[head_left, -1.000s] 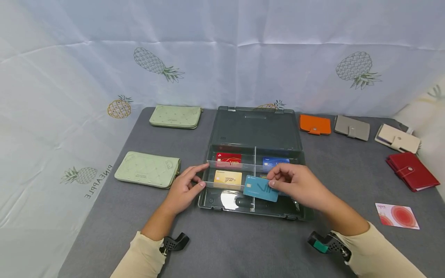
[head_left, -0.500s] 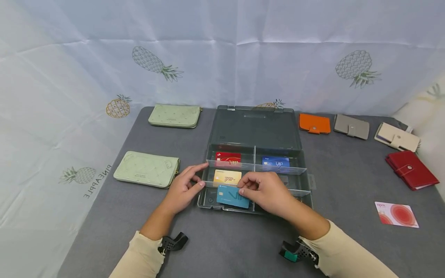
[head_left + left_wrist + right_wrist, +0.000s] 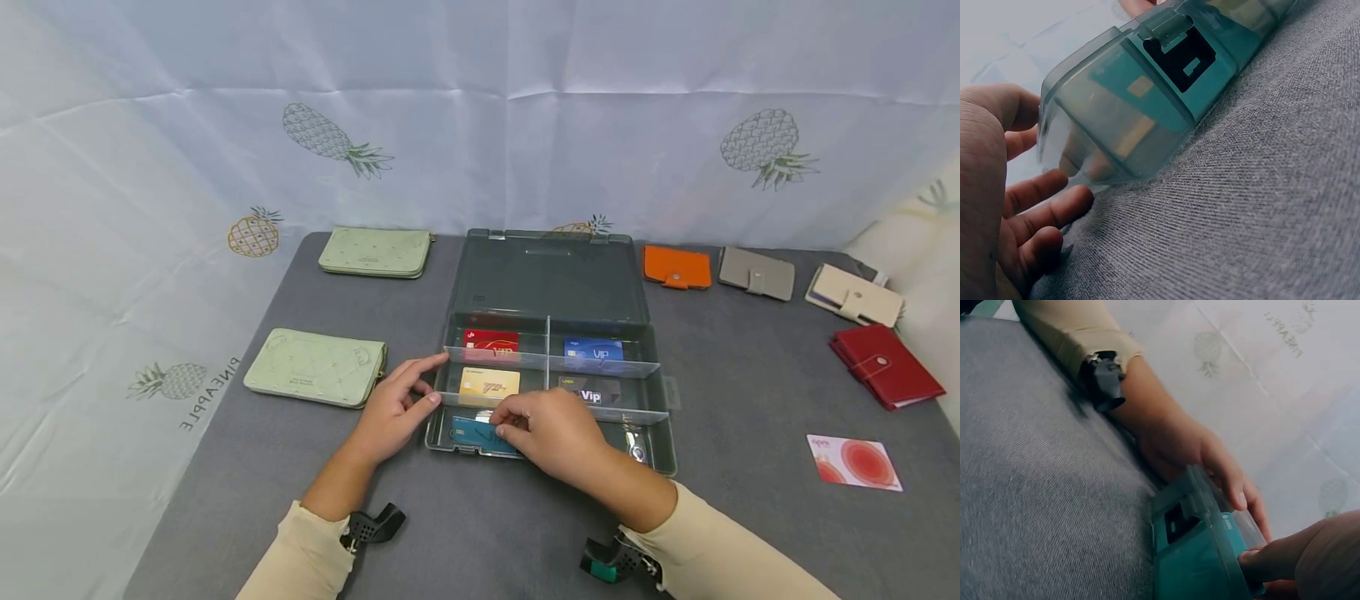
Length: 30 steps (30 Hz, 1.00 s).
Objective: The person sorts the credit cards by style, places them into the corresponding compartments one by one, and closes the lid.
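Note:
A teal VIP card (image 3: 471, 432) lies low inside the front left compartment of the clear grey plastic box (image 3: 553, 279). My right hand (image 3: 558, 432) pinches its right end between thumb and fingers; in the right wrist view the teal card (image 3: 1235, 534) dips behind the box's front wall. My left hand (image 3: 393, 415) touches the box's left side, fingers fairly straight, also seen along the clear wall in the left wrist view. Other compartments hold a red card (image 3: 491, 342), a blue card (image 3: 592, 350), a gold card (image 3: 489, 383) and a black card (image 3: 585, 389).
Two pale green wallets (image 3: 315, 367) lie left of the box. To the right are an orange card holder (image 3: 677, 267), a grey one (image 3: 756, 273), a cream one (image 3: 855, 295) and a red one (image 3: 887, 367). A pink-and-white card (image 3: 855, 462) lies nearer. The box lid leans back, raised.
My right hand has carried the teal card leftward and down from above the middle of the box into the front left compartment. The left hand keeps its place.

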Each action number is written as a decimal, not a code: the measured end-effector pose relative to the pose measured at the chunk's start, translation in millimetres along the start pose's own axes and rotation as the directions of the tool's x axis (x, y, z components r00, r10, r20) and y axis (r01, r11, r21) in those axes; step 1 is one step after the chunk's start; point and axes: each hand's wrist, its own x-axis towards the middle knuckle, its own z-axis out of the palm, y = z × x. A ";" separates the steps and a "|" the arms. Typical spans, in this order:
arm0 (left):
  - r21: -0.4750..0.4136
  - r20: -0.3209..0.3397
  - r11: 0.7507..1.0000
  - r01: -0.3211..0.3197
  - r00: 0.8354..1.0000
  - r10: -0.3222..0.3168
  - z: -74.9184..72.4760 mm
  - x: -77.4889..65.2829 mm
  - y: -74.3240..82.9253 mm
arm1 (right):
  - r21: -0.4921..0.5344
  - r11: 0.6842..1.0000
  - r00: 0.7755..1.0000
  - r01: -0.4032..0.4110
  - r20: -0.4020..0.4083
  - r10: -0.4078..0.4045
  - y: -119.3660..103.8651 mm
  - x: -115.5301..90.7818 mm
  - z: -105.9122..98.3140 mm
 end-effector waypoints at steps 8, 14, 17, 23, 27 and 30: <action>0.004 0.000 1.000 -0.016 1.000 0.016 0.7 1.9 -0.6 | -0.068 0.997 1.000 0.022 -0.005 -0.023 1.6 -3.7 0.6; -0.003 0.011 1.000 -0.015 1.000 0.015 1.3 2.2 0.4 | -0.071 0.997 0.999 0.038 0.025 -0.036 3.4 -9.6 -3.5; 0.000 0.009 1.000 -0.013 1.000 0.013 1.3 2.6 1.1 | -0.014 0.999 0.998 0.045 0.044 -0.044 5.0 -12.3 -8.4; 0.004 0.000 1.000 -0.019 1.000 0.019 0.6 1.7 0.4 | 0.098 0.991 0.994 0.095 0.038 -0.099 9.4 -16.9 -14.7; 0.004 -0.007 1.000 -0.021 1.000 0.021 0.0 0.8 -0.2 | 0.165 0.982 0.995 0.089 0.035 -0.096 13.3 -21.0 -17.5; 0.003 -0.007 1.000 -0.018 1.000 0.018 -0.3 0.6 -0.1 | 0.232 0.971 0.997 0.056 0.045 -0.069 16.2 -26.8 -21.6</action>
